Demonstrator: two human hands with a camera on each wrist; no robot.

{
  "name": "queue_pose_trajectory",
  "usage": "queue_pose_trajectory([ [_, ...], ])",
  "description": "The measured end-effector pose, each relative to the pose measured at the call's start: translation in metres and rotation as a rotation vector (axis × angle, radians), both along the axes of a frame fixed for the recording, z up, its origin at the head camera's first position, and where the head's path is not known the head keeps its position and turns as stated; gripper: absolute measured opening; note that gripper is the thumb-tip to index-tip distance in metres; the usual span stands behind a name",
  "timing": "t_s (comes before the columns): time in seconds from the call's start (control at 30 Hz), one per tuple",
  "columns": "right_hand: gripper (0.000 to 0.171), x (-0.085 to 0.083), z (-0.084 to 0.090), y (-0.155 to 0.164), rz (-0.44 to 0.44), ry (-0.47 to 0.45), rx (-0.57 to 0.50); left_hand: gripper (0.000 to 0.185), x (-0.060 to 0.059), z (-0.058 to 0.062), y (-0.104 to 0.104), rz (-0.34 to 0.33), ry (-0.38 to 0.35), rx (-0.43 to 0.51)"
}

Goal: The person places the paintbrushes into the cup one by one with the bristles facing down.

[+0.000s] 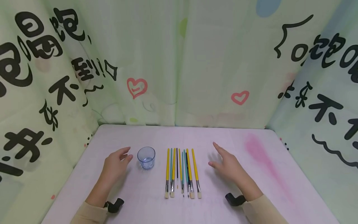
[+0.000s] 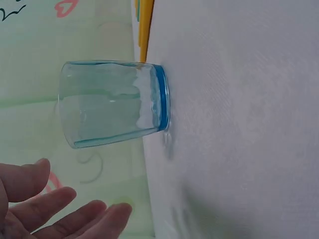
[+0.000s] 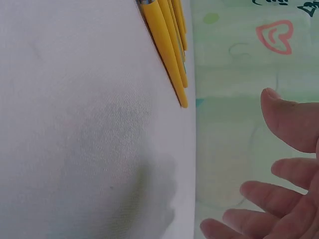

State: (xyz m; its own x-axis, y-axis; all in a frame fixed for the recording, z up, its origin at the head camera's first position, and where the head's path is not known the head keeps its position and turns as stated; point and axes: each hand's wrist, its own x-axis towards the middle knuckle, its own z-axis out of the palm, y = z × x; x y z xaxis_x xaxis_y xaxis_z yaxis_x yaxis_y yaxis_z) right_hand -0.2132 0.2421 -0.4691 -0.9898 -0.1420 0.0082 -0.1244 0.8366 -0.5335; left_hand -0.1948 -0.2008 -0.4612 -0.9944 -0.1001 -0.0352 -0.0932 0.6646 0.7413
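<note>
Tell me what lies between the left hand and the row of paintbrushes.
The head view shows a clear blue glass between the left hand and the paintbrushes.

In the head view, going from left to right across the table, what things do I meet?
Left hand → blue-tinted glass cup → row of paintbrushes → right hand → pink smear on the table.

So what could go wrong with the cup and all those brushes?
The left hand is open right beside the small glass cup; a careless bump might tip it or slide it into the brushes. The brushes lie packed side by side, so the right hand could drag several along when grabbing just one.
</note>
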Motion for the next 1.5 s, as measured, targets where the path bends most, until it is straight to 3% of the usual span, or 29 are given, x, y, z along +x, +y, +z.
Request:
queue_pose_trajectory([
  [0.27, 0.081, -0.010, 0.002, -0.008, -0.047, -0.019, -0.250, 0.043, -0.007, 0.003, 0.001, 0.021, -0.057, 0.338],
  [0.5, 0.074, -0.015, 0.000, -0.015, -0.087, -0.058, -0.375, 0.042, -0.011, 0.000, 0.004, 0.028, -0.089, 0.500],
  [0.7, 0.068, -0.017, -0.002, -0.022, -0.139, -0.159, -0.542, 0.043, -0.016, -0.001, 0.008, 0.033, -0.116, 0.549],
  [0.87, 0.063, -0.023, -0.002, -0.027, -0.170, -0.216, -0.591, 0.042, -0.021, 0.000, 0.010, 0.036, -0.131, 0.606],
  [1.17, 0.056, -0.035, -0.009, -0.031, -0.241, -0.320, -0.609, 0.040, -0.023, 0.000, 0.010, 0.059, -0.155, 0.714],
  [1.5, 0.050, -0.045, -0.011, -0.048, -0.258, -0.373, -0.537, 0.039, -0.026, -0.004, 0.011, 0.075, -0.155, 0.665],
])
